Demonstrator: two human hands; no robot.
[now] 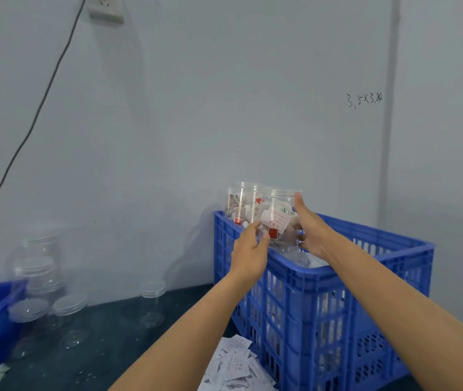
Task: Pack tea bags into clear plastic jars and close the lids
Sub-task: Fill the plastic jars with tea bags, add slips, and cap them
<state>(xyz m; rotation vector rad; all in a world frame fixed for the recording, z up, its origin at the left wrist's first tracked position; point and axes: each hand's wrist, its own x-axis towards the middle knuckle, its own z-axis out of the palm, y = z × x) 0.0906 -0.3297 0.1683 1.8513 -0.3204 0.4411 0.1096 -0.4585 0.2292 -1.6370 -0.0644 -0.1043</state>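
A lidded jar of tea bags [279,221] sat gripped between both hands above the blue crate's [323,294] far-left corner: the left hand [248,253] clasped its lower left side, the right hand [310,230] its right side and lid.

A small packing workroom, not a home: bare pale wall [224,108] with pencilled figures [365,99] at two o'clock, blue slatted crate [337,292] of filled jars, empty clear jars [41,277] at nine o'clock, paper slips [236,365] strewn at six.
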